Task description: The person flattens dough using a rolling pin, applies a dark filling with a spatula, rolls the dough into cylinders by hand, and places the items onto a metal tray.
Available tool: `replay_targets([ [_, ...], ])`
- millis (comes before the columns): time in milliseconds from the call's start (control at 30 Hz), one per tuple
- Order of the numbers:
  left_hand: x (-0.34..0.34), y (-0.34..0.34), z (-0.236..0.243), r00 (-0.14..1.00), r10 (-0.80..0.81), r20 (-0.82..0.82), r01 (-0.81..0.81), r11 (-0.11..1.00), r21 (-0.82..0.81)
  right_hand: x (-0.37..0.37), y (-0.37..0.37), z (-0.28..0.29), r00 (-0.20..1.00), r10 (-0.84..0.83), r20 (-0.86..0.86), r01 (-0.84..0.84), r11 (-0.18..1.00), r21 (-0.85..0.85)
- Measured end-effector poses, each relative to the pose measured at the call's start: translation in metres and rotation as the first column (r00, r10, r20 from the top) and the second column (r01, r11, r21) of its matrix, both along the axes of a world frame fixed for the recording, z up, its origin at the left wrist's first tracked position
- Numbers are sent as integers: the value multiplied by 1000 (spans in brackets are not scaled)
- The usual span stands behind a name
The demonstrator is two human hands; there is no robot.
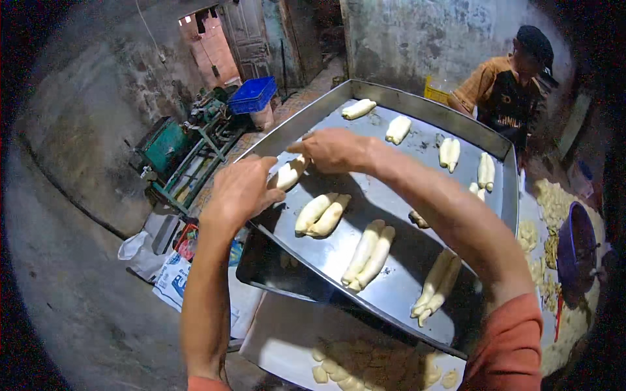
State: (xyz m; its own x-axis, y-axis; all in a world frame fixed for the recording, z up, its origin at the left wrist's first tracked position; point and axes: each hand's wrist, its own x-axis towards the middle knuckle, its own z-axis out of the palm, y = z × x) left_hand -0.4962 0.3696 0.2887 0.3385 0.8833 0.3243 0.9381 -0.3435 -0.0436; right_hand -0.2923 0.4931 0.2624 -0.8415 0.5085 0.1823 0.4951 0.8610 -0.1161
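Observation:
At the left corner of a large metal baking tray (287, 133), both of my hands are on a pale paired stick of dough (289, 173). My left hand (240, 189) has its thumb and fingers around the near end. The far end is between the fingers of my right hand (334, 150), whose forearm crosses over the tray. Closest to them lies another paired dough stick (323, 215). Further pairs rest spaced apart on the tray, among them a long one (369, 254) and one by the near edge (437, 287). My right forearm partly covers another piece.
A second dark tray (261, 260) sits under the first. Flat dough pieces (345, 375) lie on the table below. At right are dough scraps (554, 195) and a purple basin (577, 244). A person (505, 91) stands at the far right. Green machinery (163, 153) and a blue crate (252, 96) stand left.

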Motion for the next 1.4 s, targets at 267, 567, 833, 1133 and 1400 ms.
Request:
replay_targets([
  [267, 66, -38, 24, 988, 73, -133, -116, 929, -351, 39, -45, 42, 926, 61, 373, 92, 921, -378],
  [567, 57, -29, 10, 998, 52, 41, -31, 918, -395, 37, -48, 16, 994, 56, 92, -37, 980, -197],
  [833, 60, -37, 6, 992, 67, -109, -101, 935, -340, 34, -66, 5, 972, -26, 233, 50, 994, -97],
  [1133, 36, -84, 36, 919, 10, 393, 14, 998, -59, 161, -190, 93, 977, -175, -119, 206, 917, 341],
  [1400, -31, -233, -36, 840, 92, 534, -33, 992, -118, 288, -421, -58, 849, -510, -142, 521, 852, 55],
])
